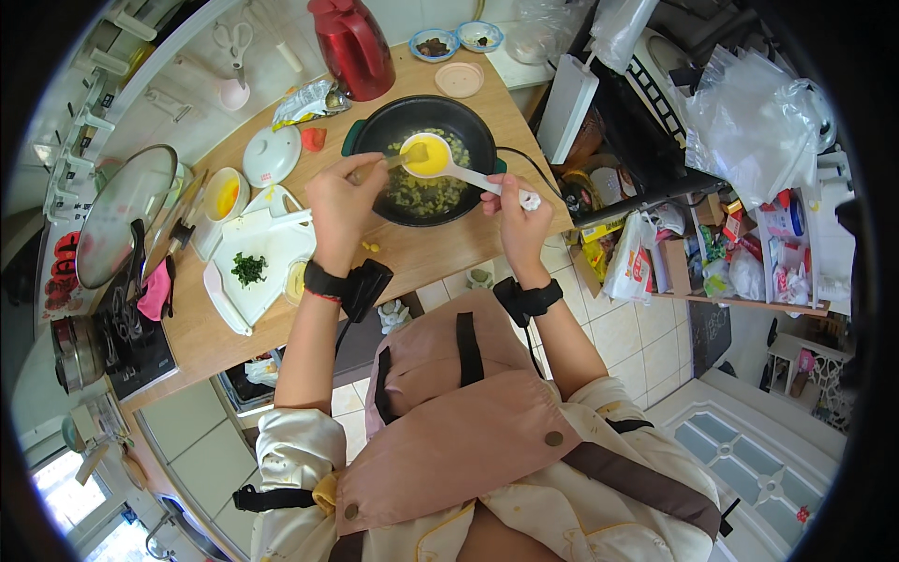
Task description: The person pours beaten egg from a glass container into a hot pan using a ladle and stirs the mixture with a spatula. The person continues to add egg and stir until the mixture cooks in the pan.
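Observation:
My right hand (517,214) grips the handle of a white ladle (467,174), holding its bowl over a black electric pan (390,119). Yellow liquid (437,149), which looks like beaten egg, fills the ladle. Pinched in my left hand (348,200) is a slim translucent utensil (402,159), probably a small spatula or brush, its tip in the liquid. Chopped pale green and yellow pieces (425,200) lie across the pan's bottom. Left of the pan, a white cutting board (277,246) carries chopped dark greens (248,270) and a white cleaver (246,223).
A white bowl (240,184) with egg stands beside a white lid (270,158). Behind are a red thermos jug (355,53), a foil packet (309,102) and two small bowls (433,45). A black power cord (537,163) runs right from the pan. Glass lids (126,211) lean at left.

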Tool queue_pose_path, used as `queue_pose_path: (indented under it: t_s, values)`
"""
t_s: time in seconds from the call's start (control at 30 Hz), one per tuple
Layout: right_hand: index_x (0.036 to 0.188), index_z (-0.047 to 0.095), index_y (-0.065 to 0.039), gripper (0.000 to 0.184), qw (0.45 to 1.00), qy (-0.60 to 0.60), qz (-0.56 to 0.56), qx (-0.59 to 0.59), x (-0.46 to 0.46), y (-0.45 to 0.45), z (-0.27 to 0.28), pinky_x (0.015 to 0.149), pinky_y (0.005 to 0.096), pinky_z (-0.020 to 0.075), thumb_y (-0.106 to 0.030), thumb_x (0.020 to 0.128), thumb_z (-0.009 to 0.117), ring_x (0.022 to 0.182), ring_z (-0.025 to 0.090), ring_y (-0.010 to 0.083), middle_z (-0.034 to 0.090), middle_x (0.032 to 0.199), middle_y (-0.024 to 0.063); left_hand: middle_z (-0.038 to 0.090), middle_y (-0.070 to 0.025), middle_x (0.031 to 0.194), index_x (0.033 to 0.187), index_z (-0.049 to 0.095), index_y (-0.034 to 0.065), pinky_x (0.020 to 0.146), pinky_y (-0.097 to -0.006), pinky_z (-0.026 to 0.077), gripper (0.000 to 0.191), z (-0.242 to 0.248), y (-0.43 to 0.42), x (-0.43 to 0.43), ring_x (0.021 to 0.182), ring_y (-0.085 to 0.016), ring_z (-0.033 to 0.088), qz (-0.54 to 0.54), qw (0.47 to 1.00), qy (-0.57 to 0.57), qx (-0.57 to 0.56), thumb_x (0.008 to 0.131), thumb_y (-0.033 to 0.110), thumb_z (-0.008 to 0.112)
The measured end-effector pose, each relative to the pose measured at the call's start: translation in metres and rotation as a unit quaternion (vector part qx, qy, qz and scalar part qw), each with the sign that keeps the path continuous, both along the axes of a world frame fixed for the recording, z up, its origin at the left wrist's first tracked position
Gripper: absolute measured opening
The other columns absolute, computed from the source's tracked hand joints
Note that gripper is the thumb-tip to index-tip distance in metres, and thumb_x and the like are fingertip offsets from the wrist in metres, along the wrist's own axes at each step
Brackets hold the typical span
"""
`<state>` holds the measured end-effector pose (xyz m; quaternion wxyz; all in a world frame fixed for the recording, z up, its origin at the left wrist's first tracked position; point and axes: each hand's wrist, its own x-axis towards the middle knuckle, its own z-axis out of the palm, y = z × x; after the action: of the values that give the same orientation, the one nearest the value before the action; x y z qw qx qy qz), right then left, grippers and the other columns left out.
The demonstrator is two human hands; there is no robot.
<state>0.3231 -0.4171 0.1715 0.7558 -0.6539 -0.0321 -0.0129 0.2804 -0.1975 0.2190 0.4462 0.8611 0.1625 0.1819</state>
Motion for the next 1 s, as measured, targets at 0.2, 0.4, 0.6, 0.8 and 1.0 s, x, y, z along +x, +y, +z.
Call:
queue_pose_path:
  t_s: [0.2, 0.4, 0.6, 0.8, 1.0]
  values:
    - [0.092, 0.069, 0.006, 0.029, 1.0, -0.002, 0.003, -0.001, 0.002, -0.001, 0.002, 0.056, 0.0221, 0.0507, -0.019, 0.098, 0.057, 0.059, 0.062, 0.0095, 0.067, 0.07, 0.0079, 0.065, -0.0073, 0.061, 0.097, 0.074, 0.0015, 0.054, -0.025, 0.045, 0.02, -0.002, -0.004, 0.0, 0.055, -0.01, 0.056, -0.015, 0.999, -0.001, -0.046, 0.081, 0.014, 0.072]
    - [0.091, 0.069, 0.006, 0.029, 1.0, -0.005, 0.002, -0.002, 0.002, 0.0, 0.002, 0.057, 0.0223, 0.0516, -0.019, 0.098, 0.057, 0.059, 0.063, 0.0099, 0.067, 0.071, 0.0078, 0.063, -0.008, 0.058, 0.094, 0.076, 0.0034, 0.05, -0.0272, 0.041, 0.02, -0.002, 0.011, -0.002, 0.047, -0.01, 0.048, 0.015, 1.0, 0.011, 0.005, 0.078, 0.015, 0.073]
    - [0.091, 0.069, 0.006, 0.029, 1.0, -0.002, 0.006, -0.001, 0.002, 0.004, 0.001, 0.057, 0.0225, 0.0521, -0.02, 0.098, 0.058, 0.06, 0.063, 0.0102, 0.067, 0.071, 0.0076, 0.067, -0.0068, 0.062, 0.095, 0.075, 0.0019, 0.051, -0.0238, 0.044, 0.021, -0.004, 0.001, 0.009, 0.05, -0.009, 0.057, -0.002, 0.998, -0.01, -0.066, 0.079, 0.015, 0.072]
    - [0.091, 0.069, 0.006, 0.029, 1.0, -0.005, 0.004, 0.003, 0.005, 0.004, 0.002, 0.057, 0.0227, 0.0521, -0.019, 0.098, 0.058, 0.059, 0.063, 0.0106, 0.067, 0.071, 0.0079, 0.07, -0.0072, 0.069, 0.098, 0.073, -0.0022, 0.058, -0.021, 0.051, 0.02, 0.015, 0.006, -0.004, 0.061, -0.009, 0.067, -0.009, 0.996, 0.063, -0.058, 0.084, 0.011, 0.07]
    - [0.092, 0.069, 0.006, 0.028, 1.0, -0.006, 0.001, -0.002, 0.004, 0.007, 0.002, 0.057, 0.0226, 0.0512, -0.019, 0.098, 0.058, 0.059, 0.063, 0.0104, 0.067, 0.071, 0.0084, 0.07, -0.0077, 0.069, 0.1, 0.073, -0.0025, 0.06, -0.0209, 0.052, 0.022, 0.023, 0.017, 0.002, 0.064, -0.009, 0.069, 0.003, 0.998, 0.06, 0.036, 0.084, 0.012, 0.07]
